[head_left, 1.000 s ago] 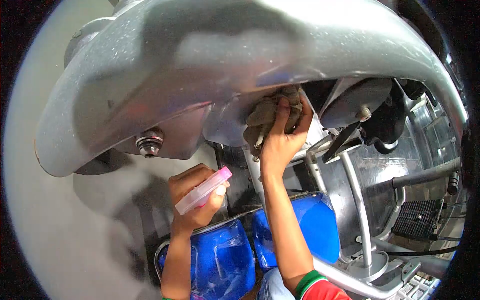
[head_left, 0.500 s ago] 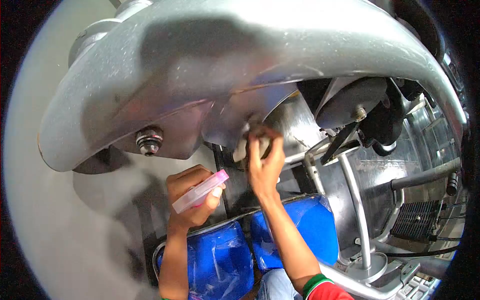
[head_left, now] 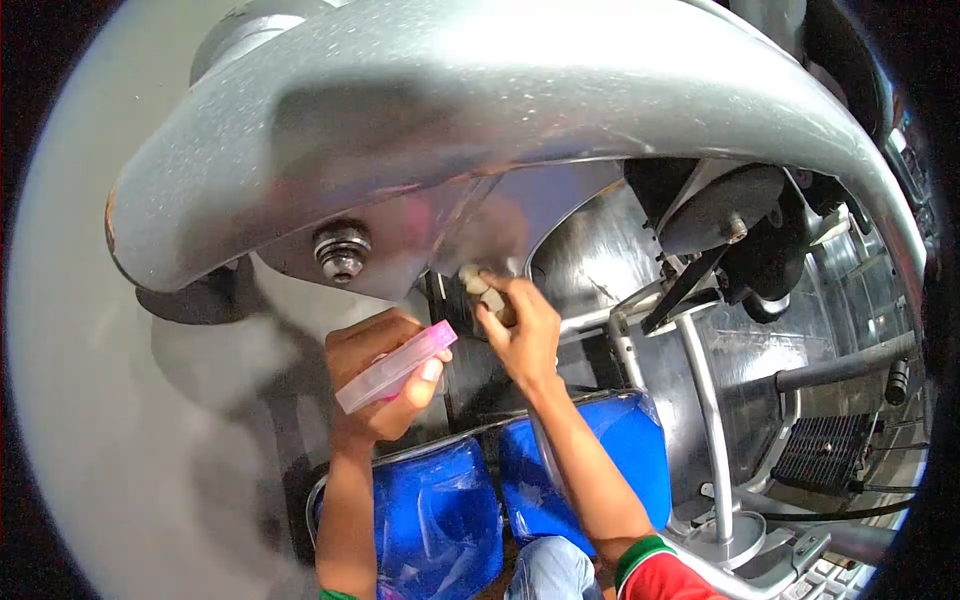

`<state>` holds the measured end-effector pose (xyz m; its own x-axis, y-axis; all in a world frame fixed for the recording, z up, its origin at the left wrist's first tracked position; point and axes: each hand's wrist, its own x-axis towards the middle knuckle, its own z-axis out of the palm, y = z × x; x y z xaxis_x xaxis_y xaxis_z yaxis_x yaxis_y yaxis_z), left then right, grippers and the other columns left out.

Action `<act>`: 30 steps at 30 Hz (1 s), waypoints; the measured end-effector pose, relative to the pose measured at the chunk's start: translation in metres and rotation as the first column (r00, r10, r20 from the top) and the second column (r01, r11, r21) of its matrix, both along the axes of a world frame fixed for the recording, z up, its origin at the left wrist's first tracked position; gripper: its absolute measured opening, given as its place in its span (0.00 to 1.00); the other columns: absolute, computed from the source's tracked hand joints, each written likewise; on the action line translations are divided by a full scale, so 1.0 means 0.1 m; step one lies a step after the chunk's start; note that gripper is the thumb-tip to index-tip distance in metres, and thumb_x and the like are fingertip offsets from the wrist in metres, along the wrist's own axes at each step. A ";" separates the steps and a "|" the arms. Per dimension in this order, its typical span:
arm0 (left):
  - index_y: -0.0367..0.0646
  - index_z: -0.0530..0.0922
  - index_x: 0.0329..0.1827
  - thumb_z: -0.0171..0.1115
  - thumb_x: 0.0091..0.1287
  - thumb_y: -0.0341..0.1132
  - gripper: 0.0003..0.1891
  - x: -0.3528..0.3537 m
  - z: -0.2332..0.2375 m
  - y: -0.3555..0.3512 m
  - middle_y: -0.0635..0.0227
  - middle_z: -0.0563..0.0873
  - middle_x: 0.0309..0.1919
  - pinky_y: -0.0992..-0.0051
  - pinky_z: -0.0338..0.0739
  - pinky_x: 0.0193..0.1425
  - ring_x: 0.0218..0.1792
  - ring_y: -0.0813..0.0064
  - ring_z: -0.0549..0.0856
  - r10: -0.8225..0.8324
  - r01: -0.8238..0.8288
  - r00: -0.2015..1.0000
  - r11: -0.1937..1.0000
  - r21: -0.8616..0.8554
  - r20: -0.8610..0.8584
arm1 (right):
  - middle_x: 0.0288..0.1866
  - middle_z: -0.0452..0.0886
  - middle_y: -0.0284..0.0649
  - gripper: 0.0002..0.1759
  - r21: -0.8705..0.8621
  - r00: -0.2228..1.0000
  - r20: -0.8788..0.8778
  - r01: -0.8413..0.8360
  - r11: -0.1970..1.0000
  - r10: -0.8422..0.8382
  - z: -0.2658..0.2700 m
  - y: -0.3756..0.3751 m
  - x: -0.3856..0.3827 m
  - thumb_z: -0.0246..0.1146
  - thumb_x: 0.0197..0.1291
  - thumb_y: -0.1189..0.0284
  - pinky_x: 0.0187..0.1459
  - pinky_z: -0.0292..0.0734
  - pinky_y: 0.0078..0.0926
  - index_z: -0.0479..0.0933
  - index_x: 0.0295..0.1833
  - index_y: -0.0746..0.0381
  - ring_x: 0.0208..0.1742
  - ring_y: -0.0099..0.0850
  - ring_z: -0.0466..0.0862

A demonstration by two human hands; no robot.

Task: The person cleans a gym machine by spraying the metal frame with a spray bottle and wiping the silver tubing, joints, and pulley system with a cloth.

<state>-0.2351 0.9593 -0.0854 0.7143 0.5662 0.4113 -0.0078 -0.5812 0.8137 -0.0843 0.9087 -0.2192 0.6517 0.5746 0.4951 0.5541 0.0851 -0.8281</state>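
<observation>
My left hand [head_left: 385,378] is wrapped round a translucent container with a pink end [head_left: 398,366], which points up and to the right. To its right, my right hand [head_left: 522,330] pinches a small, pale, crumpled piece that looks like cloth [head_left: 480,285]. That hand is just below the lower edge of a large, curved, silvery panel [head_left: 430,130]. A round metal fitting [head_left: 342,252] sticks out from the panel's underside, up and left of my left hand.
Two blue seats [head_left: 437,520] wrapped in clear plastic stand below my hands. To the right are metal tubes [head_left: 708,420], a dark disc [head_left: 722,210] and a black grille [head_left: 828,448]. A pale floor [head_left: 110,400] spans the left side.
My right hand has moved slightly down from the panel with the pale piece, which shows more clearly. The panel sits a little differently in view. My left hand still grips the container.
</observation>
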 end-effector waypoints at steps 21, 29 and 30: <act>0.37 0.80 0.30 0.60 0.61 0.35 0.09 0.01 0.05 -0.15 0.62 0.82 0.23 0.75 0.75 0.27 0.22 0.72 0.83 0.292 -0.284 0.895 0.956 -0.074 0.338 | 0.44 0.78 0.40 0.14 0.348 0.920 -0.391 0.141 0.927 0.006 0.88 -0.28 0.01 0.64 0.63 0.70 0.54 0.70 0.27 0.74 0.51 0.66 0.47 0.26 0.76; 0.39 0.77 0.27 0.61 0.58 0.37 0.10 -0.01 0.22 -0.27 0.64 0.79 0.21 0.73 0.71 0.27 0.22 0.71 0.79 0.374 -0.411 0.871 0.910 0.056 0.319 | 0.48 0.76 0.41 0.18 0.525 0.968 -0.246 0.096 0.846 0.042 1.21 -0.38 -0.10 0.67 0.58 0.74 0.53 0.71 0.26 0.73 0.52 0.66 0.49 0.27 0.76; 0.38 0.78 0.27 0.60 0.58 0.37 0.10 -0.01 0.22 -0.27 0.64 0.79 0.21 0.74 0.71 0.27 0.22 0.71 0.79 0.368 -0.398 0.870 0.917 0.028 0.327 | 0.46 0.80 0.43 0.16 0.517 0.993 -0.113 0.081 0.852 -0.026 1.24 -0.36 -0.07 0.67 0.54 0.79 0.51 0.73 0.25 0.76 0.50 0.66 0.46 0.29 0.79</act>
